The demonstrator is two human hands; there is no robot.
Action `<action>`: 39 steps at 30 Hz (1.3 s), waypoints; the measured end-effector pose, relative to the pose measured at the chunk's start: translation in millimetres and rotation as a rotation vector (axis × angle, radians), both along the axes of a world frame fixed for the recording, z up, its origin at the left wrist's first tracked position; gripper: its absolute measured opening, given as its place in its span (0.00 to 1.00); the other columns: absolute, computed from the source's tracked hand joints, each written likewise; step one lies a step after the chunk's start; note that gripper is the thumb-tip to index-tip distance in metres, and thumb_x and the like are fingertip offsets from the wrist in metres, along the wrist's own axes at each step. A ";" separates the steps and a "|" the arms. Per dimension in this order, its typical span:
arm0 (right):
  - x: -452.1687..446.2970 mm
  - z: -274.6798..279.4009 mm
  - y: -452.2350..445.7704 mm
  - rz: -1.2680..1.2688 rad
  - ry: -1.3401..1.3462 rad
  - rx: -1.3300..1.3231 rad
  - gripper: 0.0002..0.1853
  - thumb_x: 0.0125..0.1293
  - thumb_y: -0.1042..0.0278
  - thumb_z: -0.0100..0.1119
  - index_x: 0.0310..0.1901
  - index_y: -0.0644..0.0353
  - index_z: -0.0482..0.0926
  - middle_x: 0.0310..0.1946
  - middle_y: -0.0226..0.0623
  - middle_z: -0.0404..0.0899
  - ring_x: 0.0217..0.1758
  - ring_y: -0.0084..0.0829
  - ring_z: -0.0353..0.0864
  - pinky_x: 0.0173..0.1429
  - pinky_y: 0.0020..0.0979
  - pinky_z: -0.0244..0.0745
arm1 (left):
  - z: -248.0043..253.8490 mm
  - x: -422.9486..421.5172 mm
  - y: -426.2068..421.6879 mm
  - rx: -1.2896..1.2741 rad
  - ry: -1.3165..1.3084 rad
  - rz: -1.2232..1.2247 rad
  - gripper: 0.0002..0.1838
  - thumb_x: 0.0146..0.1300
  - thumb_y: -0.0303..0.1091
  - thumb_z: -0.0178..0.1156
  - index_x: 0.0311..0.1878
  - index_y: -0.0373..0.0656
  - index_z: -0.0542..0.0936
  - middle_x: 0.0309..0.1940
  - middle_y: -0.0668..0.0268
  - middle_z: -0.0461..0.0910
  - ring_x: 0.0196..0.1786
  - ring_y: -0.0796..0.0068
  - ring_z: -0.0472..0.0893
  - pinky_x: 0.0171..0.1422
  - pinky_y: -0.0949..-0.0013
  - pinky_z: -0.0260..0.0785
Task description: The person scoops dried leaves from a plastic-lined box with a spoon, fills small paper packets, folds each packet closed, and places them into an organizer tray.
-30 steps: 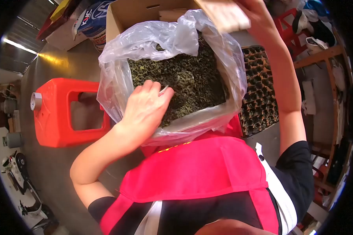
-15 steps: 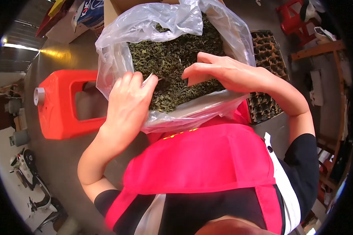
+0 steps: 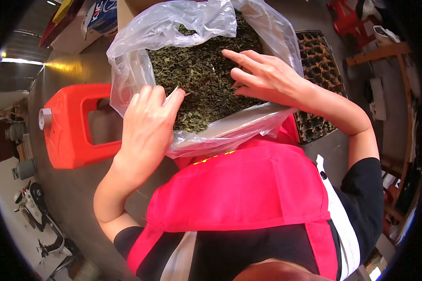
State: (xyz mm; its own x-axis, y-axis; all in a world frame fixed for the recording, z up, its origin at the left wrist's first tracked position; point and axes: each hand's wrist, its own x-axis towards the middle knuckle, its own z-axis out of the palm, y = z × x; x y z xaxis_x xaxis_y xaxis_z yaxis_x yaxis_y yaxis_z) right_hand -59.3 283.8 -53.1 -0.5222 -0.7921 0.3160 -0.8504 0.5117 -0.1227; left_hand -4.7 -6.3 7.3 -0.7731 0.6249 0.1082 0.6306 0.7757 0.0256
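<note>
Dried dark-green leaves, like loose tea (image 3: 192, 70), fill a clear plastic bag (image 3: 140, 33) that lines a cardboard box. At the bag's near left side, my left hand (image 3: 150, 117) is closed, with a small white slip (image 3: 170, 96) pinched between thumb and fingers; most of the slip is hidden. My right hand (image 3: 262, 77) is over the right part of the leaves, its index finger stretched out and the others loosely curled apart. Nothing shows in its grasp, and its fingertips are at the leaf surface.
Left of the bag stands a red plastic jerrycan (image 3: 68, 126) with a pale cap. A dark seedling-style tray (image 3: 320, 65) lies to the right. Farther off are a red stool (image 3: 347, 21), a wooden frame (image 3: 380, 54) and a parked scooter (image 3: 42, 215).
My right hand has moved slightly up and its fingers have spread, the index now stretched out. My left hand keeps its pinch on the slip. The view has shifted a little.
</note>
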 end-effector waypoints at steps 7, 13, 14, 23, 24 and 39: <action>0.8 4.9 -4.8 -0.106 -0.025 -0.055 0.13 0.57 0.70 0.67 0.43 0.57 0.78 0.54 0.44 0.67 0.54 0.43 0.73 0.52 0.40 0.77 | 3.3 2.1 4.2 0.044 -0.056 -0.031 0.19 0.59 0.21 0.61 0.54 0.44 0.81 0.32 0.61 0.69 0.39 0.60 0.72 0.46 0.59 0.67; 6.8 6.2 -7.6 -0.162 -0.060 -0.022 0.18 0.49 0.66 0.72 0.42 0.56 0.78 0.48 0.41 0.67 0.50 0.41 0.72 0.52 0.40 0.76 | 5.7 2.6 7.8 0.027 -0.058 -0.069 0.22 0.54 0.21 0.59 0.54 0.42 0.80 0.33 0.61 0.71 0.41 0.60 0.74 0.46 0.60 0.67; 6.8 5.0 -8.2 -0.178 -0.049 -0.009 0.19 0.49 0.65 0.73 0.42 0.56 0.78 0.48 0.40 0.68 0.50 0.41 0.72 0.52 0.40 0.77 | 5.0 2.5 8.2 0.031 -0.056 -0.076 0.22 0.54 0.21 0.59 0.54 0.42 0.80 0.33 0.61 0.71 0.41 0.61 0.74 0.45 0.60 0.67; 2.2 1.6 -4.1 -0.118 -0.136 -0.085 0.21 0.49 0.66 0.76 0.41 0.58 0.73 0.45 0.39 0.70 0.50 0.43 0.73 0.50 0.41 0.76 | 4.8 1.4 16.7 0.037 -0.039 -0.141 0.19 0.56 0.24 0.60 0.53 0.42 0.81 0.32 0.62 0.72 0.41 0.63 0.74 0.45 0.62 0.67; 2.0 1.7 -3.6 -0.108 -0.148 -0.095 0.21 0.50 0.67 0.75 0.41 0.58 0.73 0.45 0.39 0.70 0.50 0.43 0.73 0.50 0.41 0.76 | 4.6 0.5 18.2 0.037 -0.034 -0.154 0.19 0.56 0.25 0.60 0.52 0.42 0.81 0.32 0.63 0.72 0.41 0.64 0.74 0.45 0.62 0.67; 5.4 5.3 8.2 -0.070 -0.249 -0.205 0.12 0.56 0.76 0.60 0.40 0.58 0.67 0.37 0.39 0.70 0.43 0.46 0.77 0.41 0.46 0.76 | 62.7 -44.6 74.6 -0.397 0.024 -0.413 0.05 0.56 0.31 0.60 0.34 0.45 0.83 0.30 0.65 0.79 0.45 0.66 0.80 0.53 0.63 0.69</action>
